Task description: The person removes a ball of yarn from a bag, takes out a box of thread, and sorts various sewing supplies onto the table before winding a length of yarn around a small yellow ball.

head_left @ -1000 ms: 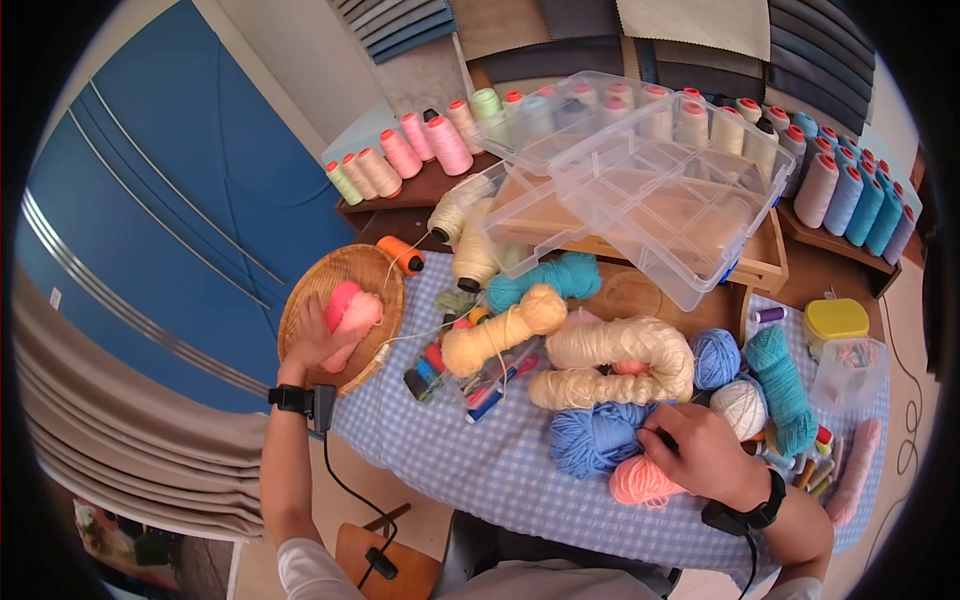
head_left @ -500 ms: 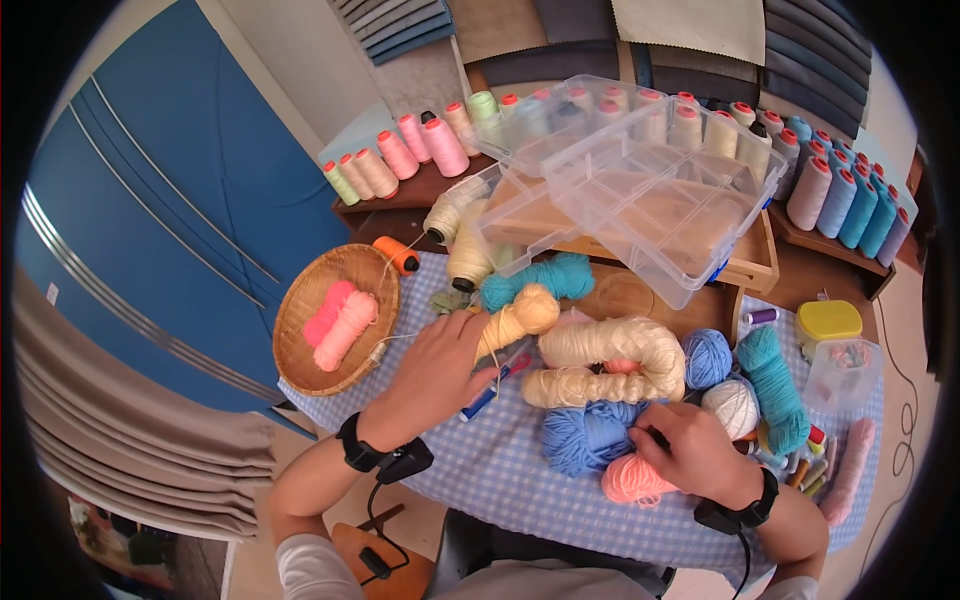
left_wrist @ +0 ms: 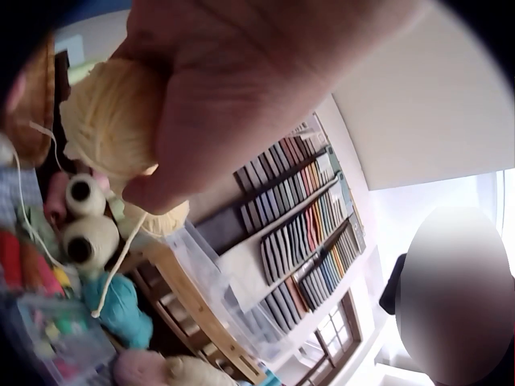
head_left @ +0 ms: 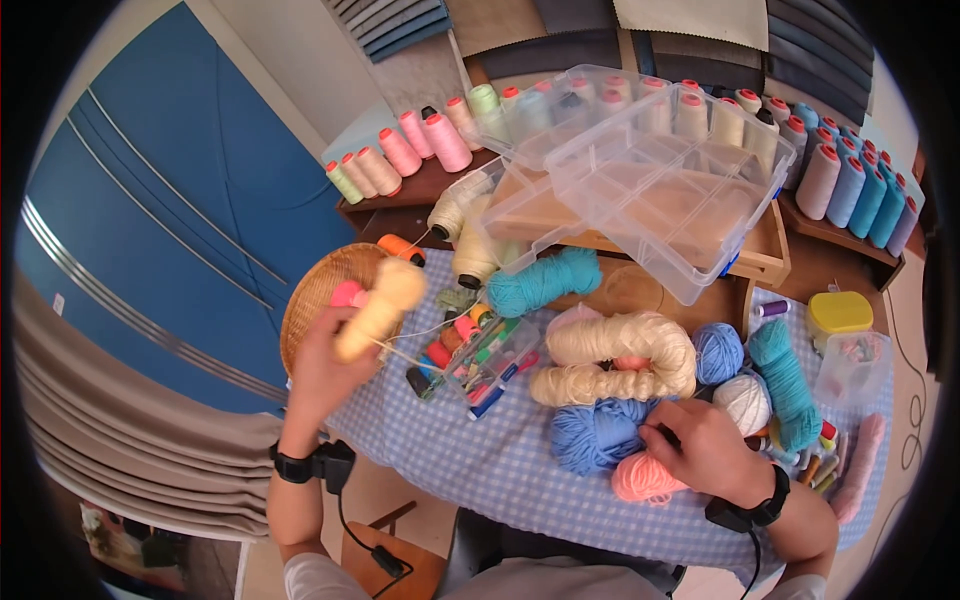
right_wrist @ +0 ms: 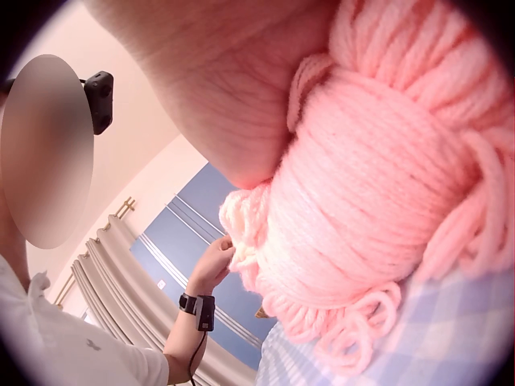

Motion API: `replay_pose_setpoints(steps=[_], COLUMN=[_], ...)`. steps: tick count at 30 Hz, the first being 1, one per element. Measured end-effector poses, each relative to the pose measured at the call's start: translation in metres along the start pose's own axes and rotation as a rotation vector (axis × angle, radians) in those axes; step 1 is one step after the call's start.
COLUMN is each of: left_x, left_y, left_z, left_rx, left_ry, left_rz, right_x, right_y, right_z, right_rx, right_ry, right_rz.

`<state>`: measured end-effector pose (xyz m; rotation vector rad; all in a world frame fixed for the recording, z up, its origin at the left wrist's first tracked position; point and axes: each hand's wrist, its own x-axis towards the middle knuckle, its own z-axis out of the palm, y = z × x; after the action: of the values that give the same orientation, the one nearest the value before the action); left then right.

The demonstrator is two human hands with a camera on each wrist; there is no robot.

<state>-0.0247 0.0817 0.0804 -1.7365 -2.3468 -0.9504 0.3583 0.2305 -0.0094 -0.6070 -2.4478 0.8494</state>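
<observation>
My left hand (head_left: 325, 372) grips a pale yellow yarn skein (head_left: 383, 308), raised and tilted in front of the wicker basket (head_left: 298, 310). In the left wrist view, thumb and fingers close round the skein (left_wrist: 113, 121), and a loose yarn end dangles from it. Behind it, bright pink yarn (head_left: 347, 293) shows in the basket. My right hand (head_left: 705, 450) rests, loosely curled, against a salmon-pink skein (head_left: 645, 478) beside fluffy blue yarn (head_left: 597, 437); the right wrist view has its palm along the pink yarn (right_wrist: 362, 185).
A thick cream skein (head_left: 620, 345), a white ball (head_left: 743, 405) and teal skeins (head_left: 783, 390) lie on the checked cloth (head_left: 470, 470). A clear box of small threads (head_left: 495, 365) sits centre-left. Large open plastic cases (head_left: 660, 200) and cone spools (head_left: 445, 143) stand behind.
My left hand left the basket, reached right to the yellow skein in the middle, then lifted it and carried it left to the basket. The right hand has stayed put.
</observation>
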Motion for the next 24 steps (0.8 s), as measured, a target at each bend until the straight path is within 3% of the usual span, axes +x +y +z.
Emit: replay_pose_setpoints(steps=[6, 11, 14, 16, 19, 23, 24], left_x=[0.011, 0.005, 0.004, 0.003, 0.001, 0.002, 0.001], left_y=[-0.119, -0.140, -0.129, -0.129, -0.125, -0.116, -0.120], left_z=[-0.034, -0.029, -0.027, -0.025, -0.025, -0.018, -0.019], left_rx=[0.263, 0.381, 0.159, -0.282, -0.482, -0.704, -0.811], left_ry=[0.266, 0.290, 0.155, 0.105, 0.033, 0.069, -0.020], left_rz=[-0.215, -0.239, -0.354, -0.525, -0.627, -0.740, -0.759], right_x=[0.000, 0.000, 0.001, 0.001, 0.002, 0.001, 0.000], right_y=[-0.001, -0.002, -0.002, -0.002, -0.003, -0.003, -0.003], right_z=[0.002, 0.000, 0.000, 0.001, 0.000, 0.000, 0.000], right_rx=[-0.013, 0.000, -0.025, -0.023, -0.021, -0.018, -0.008], right_ry=[0.005, -0.010, 0.008, 0.010, 0.007, 0.012, 0.005], right_rz=[-0.006, 0.019, -0.004, -0.002, 0.002, 0.004, 0.011])
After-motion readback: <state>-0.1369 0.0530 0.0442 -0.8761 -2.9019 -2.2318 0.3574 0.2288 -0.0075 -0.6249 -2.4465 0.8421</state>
